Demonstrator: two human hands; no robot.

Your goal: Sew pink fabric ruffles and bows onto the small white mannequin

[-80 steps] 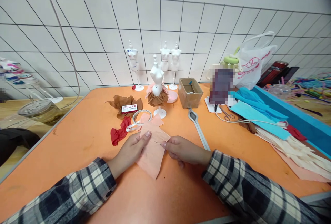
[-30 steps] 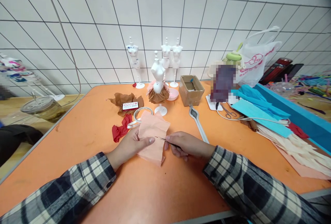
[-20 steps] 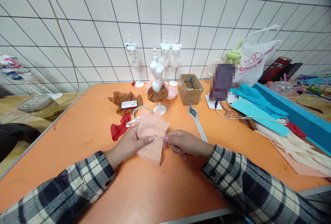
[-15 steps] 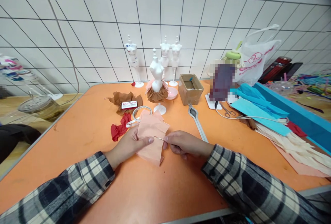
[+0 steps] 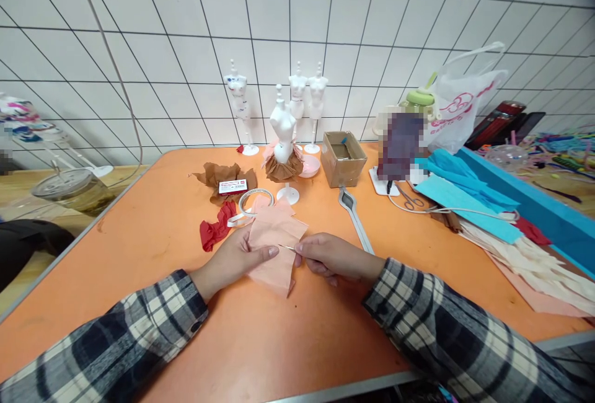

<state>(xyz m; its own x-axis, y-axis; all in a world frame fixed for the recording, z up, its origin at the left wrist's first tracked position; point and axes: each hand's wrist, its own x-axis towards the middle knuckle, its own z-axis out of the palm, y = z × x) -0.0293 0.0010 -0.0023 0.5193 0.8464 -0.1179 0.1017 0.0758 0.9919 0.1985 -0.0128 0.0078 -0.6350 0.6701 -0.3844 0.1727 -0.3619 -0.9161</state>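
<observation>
My left hand (image 5: 253, 254) pinches a sheet of peach crepe paper (image 5: 274, 276) by its left side, thumb on top. Between the fingertips of my right hand (image 5: 325, 255) is a thin stick (image 5: 287, 247), its dark tip over the middle of the paper; I cannot tell whether it touches. Just beyond the paper lie a roll of white tape (image 5: 256, 203) and crumpled red crepe paper (image 5: 218, 226). Behind them stands a small white mannequin (image 5: 282, 123) with a gathered brown paper skirt (image 5: 283, 168).
Further back are several white mannequins (image 5: 240, 102), a pink bowl (image 5: 310, 166) and a cardboard box (image 5: 344, 160). Brown paper (image 5: 216, 173) bears a small labelled box (image 5: 233, 186). To the right lie a grey strap-like tool (image 5: 356, 220), scissors (image 5: 411, 203) and blue paper (image 5: 469, 204).
The view has shifted very slightly. Both hands keep their hold, and the stick and peach paper stay almost in the same place.
</observation>
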